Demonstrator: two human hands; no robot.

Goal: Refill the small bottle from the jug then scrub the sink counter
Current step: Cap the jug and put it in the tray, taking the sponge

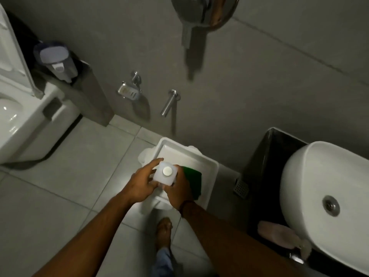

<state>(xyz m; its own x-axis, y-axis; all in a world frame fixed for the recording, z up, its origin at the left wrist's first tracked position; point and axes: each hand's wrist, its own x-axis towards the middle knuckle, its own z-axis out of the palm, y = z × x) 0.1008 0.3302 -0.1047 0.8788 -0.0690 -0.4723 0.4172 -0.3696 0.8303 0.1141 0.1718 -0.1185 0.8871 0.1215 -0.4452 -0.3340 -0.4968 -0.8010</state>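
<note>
Presently you hold the translucent white square plastic jug [164, 174], cap on, between your left hand [142, 180] and right hand [180, 189], fingers wrapped on its sides, above the white rectangular plastic tray [209, 166] holding a green scrub pad [193, 179]. Refilling looks unstarted; uncapping comes next. No small bottle visible.
</note>
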